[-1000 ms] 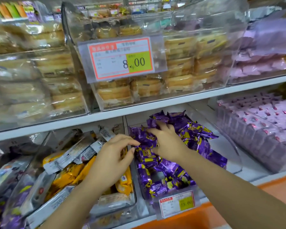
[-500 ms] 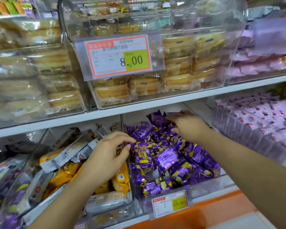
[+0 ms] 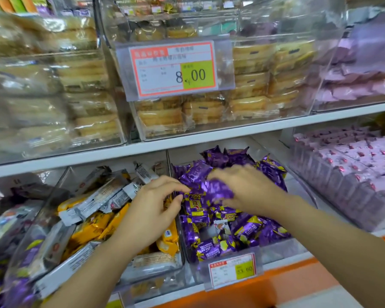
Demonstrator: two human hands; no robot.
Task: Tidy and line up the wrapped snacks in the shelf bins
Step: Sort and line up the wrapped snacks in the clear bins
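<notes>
While both hands are over it, the heap of purple wrapped snacks (image 3: 231,227) sits in the clear bin (image 3: 280,250) mid lower shelf: packets loose, facing all ways, piled higher at the back, not lined up. Right hand (image 3: 249,190) is above the pile's upper half, fingers curled round 1 purple packet (image 3: 218,191); the packet is motion-blurred and lifted off the heap. Left hand (image 3: 151,210) reaches over the bin's left wall, thumb and index narrow, tips at the packet's left end; blur there, so cannot tell if they actually pinch it. Small price tag (image 3: 232,271) clipped to the bin's front, red border, yellow patch, digits unreadable. Just left: a tilted clear bin with yellow packs (image 3: 91,227) and grey-white bars (image 3: 102,196) lying across them, jumbled; the left forearm crosses over it. Just right: a bin of pink boxes (image 3: 351,165) in neat rows. White shelf edge (image 3: 187,143) runs above all 3. Upper shelf: clear bins of stacked pale round cakes (image 3: 249,85), with a large price tag (image 3: 173,70) reading 8.00 on the middle one; pink-wrapped packs (image 3: 353,90) in the bin at the far right. Orange strip (image 3: 287,283) below the lower shelf front.
</notes>
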